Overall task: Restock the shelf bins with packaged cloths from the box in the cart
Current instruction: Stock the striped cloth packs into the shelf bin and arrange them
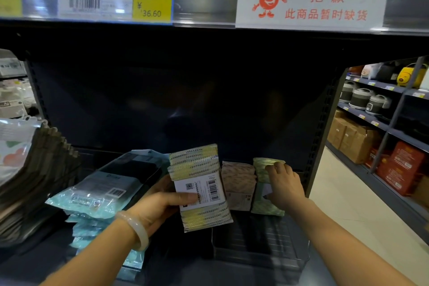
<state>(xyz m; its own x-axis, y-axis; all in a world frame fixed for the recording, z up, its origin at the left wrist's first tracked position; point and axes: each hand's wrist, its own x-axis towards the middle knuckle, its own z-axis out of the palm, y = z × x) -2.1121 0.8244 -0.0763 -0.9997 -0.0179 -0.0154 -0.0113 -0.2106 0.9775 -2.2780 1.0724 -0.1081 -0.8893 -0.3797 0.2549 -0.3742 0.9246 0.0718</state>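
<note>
Head view: stocking step under way. Left hand (160,206) gripping yellow cloth stack (199,187) above clear shelf bin (260,248); right hand (284,187) pinching green cloth pack (261,169), standing upright in bin beside beige pack (238,180). Next, probably: slot yellow stack alongside.

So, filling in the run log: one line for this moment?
left hand: holds yellow cloth pack | right hand: grips green cloth pack in bin

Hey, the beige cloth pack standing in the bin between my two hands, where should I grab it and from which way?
Probably pinch the beige pack by its top edge, coming from above. It stands upright in the bin, hemmed in by the yellow pack and green pack, so only its top is free.
</note>
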